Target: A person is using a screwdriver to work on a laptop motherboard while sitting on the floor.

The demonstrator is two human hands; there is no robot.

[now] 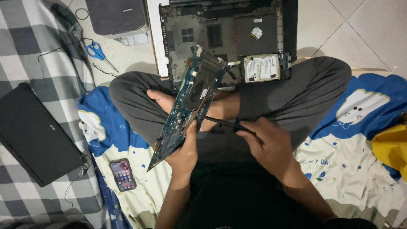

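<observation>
My left hand grips a blue laptop motherboard by its lower edge and holds it tilted on edge over my crossed legs. A fan and heat pipe show on the board's face. My right hand holds a thin black screwdriver, its tip touching the board's right edge near my left thumb. Beyond my knees lies the opened laptop base with a silver hard drive resting at its near right corner.
A closed black laptop lies on the checked cloth at left. A smartphone rests on the blue and white blanket by my left knee. Blue-handled scissors and a grey device sit on the tiled floor. A yellow object is at right.
</observation>
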